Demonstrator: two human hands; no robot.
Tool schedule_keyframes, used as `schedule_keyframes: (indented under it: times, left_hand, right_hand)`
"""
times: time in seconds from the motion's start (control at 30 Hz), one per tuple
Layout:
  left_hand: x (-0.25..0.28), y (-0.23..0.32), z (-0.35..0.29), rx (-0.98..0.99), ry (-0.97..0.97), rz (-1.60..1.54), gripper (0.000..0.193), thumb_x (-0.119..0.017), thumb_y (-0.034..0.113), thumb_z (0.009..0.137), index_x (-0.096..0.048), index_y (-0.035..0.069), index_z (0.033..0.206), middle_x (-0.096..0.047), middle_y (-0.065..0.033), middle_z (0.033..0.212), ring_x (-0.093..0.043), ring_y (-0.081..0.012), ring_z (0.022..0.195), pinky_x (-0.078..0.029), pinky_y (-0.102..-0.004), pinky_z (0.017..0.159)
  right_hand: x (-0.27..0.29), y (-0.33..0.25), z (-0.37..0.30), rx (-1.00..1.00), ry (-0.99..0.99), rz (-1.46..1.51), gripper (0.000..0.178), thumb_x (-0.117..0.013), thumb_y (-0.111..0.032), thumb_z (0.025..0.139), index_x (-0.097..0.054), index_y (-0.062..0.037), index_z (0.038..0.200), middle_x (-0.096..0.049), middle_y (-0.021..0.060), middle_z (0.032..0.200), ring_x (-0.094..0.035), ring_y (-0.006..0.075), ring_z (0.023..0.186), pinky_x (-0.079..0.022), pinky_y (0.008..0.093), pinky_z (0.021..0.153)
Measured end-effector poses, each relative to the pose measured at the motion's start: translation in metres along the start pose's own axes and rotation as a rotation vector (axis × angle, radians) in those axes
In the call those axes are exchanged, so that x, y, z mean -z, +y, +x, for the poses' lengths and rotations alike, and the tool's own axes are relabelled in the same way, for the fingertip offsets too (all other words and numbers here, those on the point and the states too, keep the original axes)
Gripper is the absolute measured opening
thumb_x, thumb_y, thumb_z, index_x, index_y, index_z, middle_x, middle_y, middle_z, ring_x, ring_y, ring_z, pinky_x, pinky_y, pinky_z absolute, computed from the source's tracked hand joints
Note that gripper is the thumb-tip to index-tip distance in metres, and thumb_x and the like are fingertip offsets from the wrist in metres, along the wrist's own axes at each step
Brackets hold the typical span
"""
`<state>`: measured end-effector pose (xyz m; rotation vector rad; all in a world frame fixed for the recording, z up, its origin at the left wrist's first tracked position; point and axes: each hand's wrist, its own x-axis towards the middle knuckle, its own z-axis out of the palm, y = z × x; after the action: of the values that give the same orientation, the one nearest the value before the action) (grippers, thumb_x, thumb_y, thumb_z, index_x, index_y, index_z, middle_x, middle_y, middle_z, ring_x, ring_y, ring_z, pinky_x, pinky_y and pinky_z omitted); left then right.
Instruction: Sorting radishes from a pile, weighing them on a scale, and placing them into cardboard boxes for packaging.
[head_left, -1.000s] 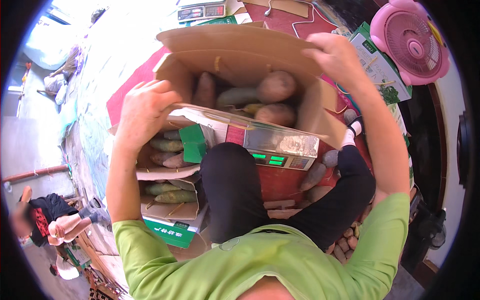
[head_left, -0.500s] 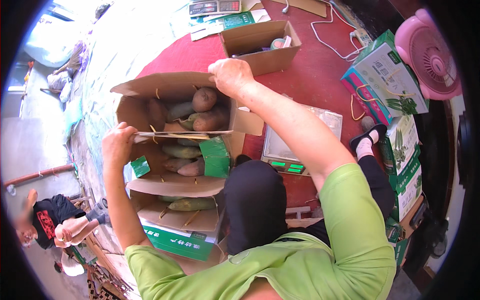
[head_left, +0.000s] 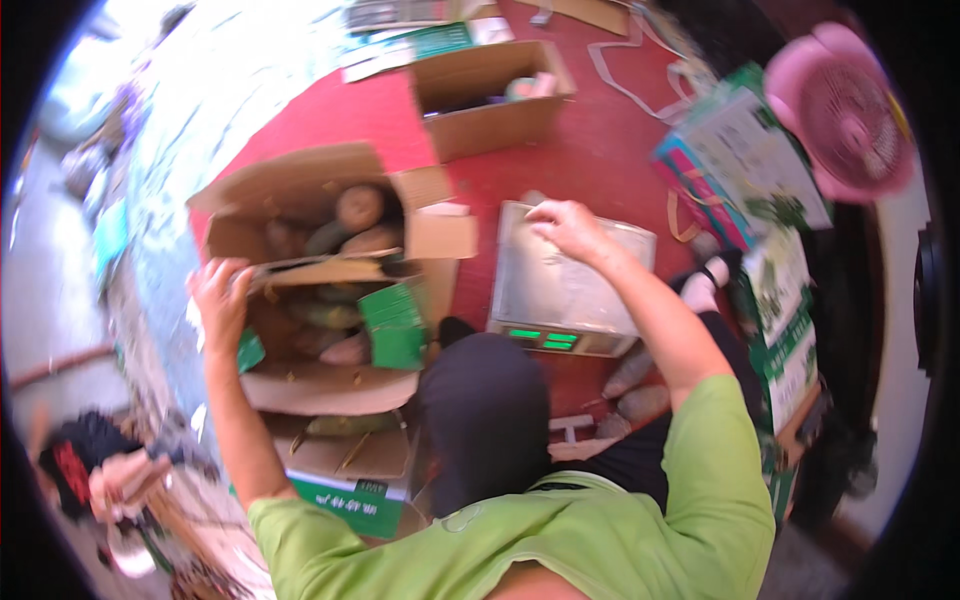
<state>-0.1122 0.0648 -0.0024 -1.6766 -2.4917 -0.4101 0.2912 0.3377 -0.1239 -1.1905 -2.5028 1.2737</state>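
Observation:
My left hand (head_left: 220,292) is at the left, fingers bent over the upper edge of an open cardboard box (head_left: 325,400). A second cardboard box (head_left: 280,165) stands beyond it, flaps raised. Inside both lie long green and brownish radishes (head_left: 358,208), partly hidden by walls and flaps. A green flap (head_left: 394,325) hangs at the nearer box's right side. My right hand (head_left: 568,230) is above the flat metal plate of a weighing scale (head_left: 610,300), its fingers loosely bent and blurred, with nothing visible in them. Green digits glow on the scale's near side.
Another cardboard box (head_left: 500,125) with small items stands farther back. To the right are a pink fan (head_left: 845,120), printed cartons (head_left: 745,165) and a white cable (head_left: 640,95). Several radishes (head_left: 640,400) lie near my leg. Another person (head_left: 95,460) is at far left.
My right hand has let go of the far box's flap and moved right and down to above the scale. My left hand stays at the box edge. The whole view has shifted slightly.

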Motion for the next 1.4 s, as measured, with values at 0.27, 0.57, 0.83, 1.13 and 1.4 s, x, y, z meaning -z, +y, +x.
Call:
schedule_keyframes:
  times: [0.27, 0.57, 0.83, 1.13, 1.4]
  left_hand:
    - [-0.016, -0.041, 0.005, -0.027, -0.086, 0.110, 0.021, -0.052, 0.027, 0.090, -0.062, 0.008, 0.087, -0.061, -0.0075, 0.089, -0.054, -0.0282, 0.088, -0.036, -0.0410, 0.082]
    - [-0.027, -0.030, 0.002, 0.014, -0.128, 0.238, 0.031, -0.047, 0.034, 0.093, -0.062, 0.007, 0.094, -0.061, -0.0115, 0.093, -0.055, -0.0323, 0.093, -0.039, -0.0431, 0.079]
    - [-0.017, 0.017, -0.025, -0.056, -0.015, 0.067, 0.032, -0.048, 0.028, 0.093, -0.062, 0.005, 0.111, -0.061, -0.0152, 0.109, -0.054, -0.0347, 0.103, -0.042, -0.0440, 0.088]
    - [0.014, 0.280, -0.051, -0.515, -0.285, -0.441, 0.029, -0.047, 0.019, 0.091, -0.059, 0.002, 0.111, -0.056, -0.0124, 0.121, -0.040, -0.0324, 0.125, -0.021, -0.0465, 0.106]
    - [0.003, 0.348, -0.073, -0.738, -0.305, -0.233, 0.025, -0.049, 0.022, 0.089, -0.065, 0.005, 0.099, -0.061, -0.0095, 0.107, -0.048, -0.0299, 0.116, -0.022, -0.0475, 0.106]
  right_hand:
    - [-0.026, 0.086, -0.107, -0.273, -0.006, 0.052, 0.025, -0.063, -0.022, 0.075, -0.068, -0.0088, 0.096, -0.067, 0.0144, 0.093, -0.064, 0.0271, 0.090, -0.049, 0.0366, 0.082]
    - [0.005, 0.069, -0.164, -0.248, 0.061, 0.090, 0.027, -0.064, -0.024, 0.075, -0.067, -0.0093, 0.098, -0.067, 0.0127, 0.095, -0.063, 0.0282, 0.092, -0.049, 0.0375, 0.082]
    - [0.097, 0.048, -0.206, -0.017, 0.364, 0.184, 0.029, -0.064, -0.026, 0.075, -0.067, -0.0061, 0.096, -0.067, 0.0140, 0.090, -0.064, 0.0270, 0.084, -0.050, 0.0367, 0.076]
    - [0.175, 0.100, -0.335, -0.186, 0.955, 0.220, 0.025, -0.062, -0.020, 0.077, -0.066, -0.0046, 0.097, -0.067, 0.0142, 0.089, -0.065, 0.0257, 0.084, -0.050, 0.0341, 0.075]
    - [0.041, 0.243, -0.476, -0.748, 1.009, 0.290, 0.022, -0.064, -0.020, 0.076, -0.066, -0.0055, 0.092, -0.067, 0.0148, 0.091, -0.064, 0.0279, 0.088, -0.050, 0.0373, 0.076]
